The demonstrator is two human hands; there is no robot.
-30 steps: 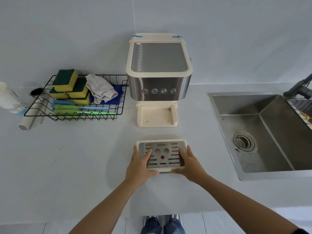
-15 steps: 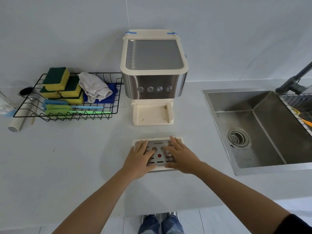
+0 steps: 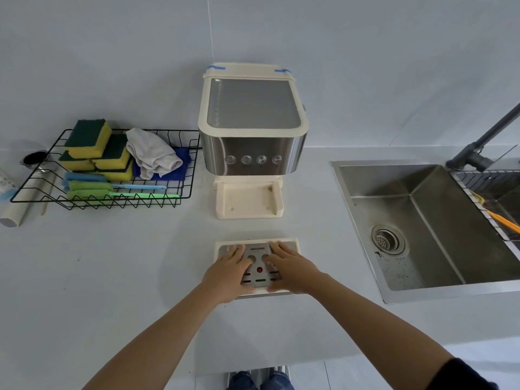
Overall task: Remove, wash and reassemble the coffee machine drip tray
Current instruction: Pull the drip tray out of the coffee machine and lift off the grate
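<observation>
Both hands have slid from the tray's side edges onto its top since a second ago. From the head view, the drip tray [image 3: 257,266] lies flat on the white desk [image 3: 112,277], well apart from the coffee machine [image 3: 253,130] and straight in front of its bare cream base [image 3: 249,199]. The left hand [image 3: 228,273] lies palm down on the left half of the slotted metal grille, fingers [image 3: 235,250] spread apart and flat, not clamped on anything. The right hand [image 3: 291,268] lies the same way on the right half, its fingers apart and reaching the far edge. Between the two hands a red dot [image 3: 259,269] shows on the grille.

To the left of the machine stands a black wire basket [image 3: 185,175] holding green and yellow sponges [image 3: 90,139], a grey cloth [image 3: 152,154] over a blue one, and long-handled brushes [image 3: 118,192]. A portafilter [image 3: 35,160] lies just beside the basket's left end. To the right, a steel sink [image 3: 422,220] is sunk into the desk, with a dark tap [image 3: 484,142] above it and an orange-handled brush [image 3: 503,222] on a rack at its far side. Nothing stands between tray and sink.
</observation>
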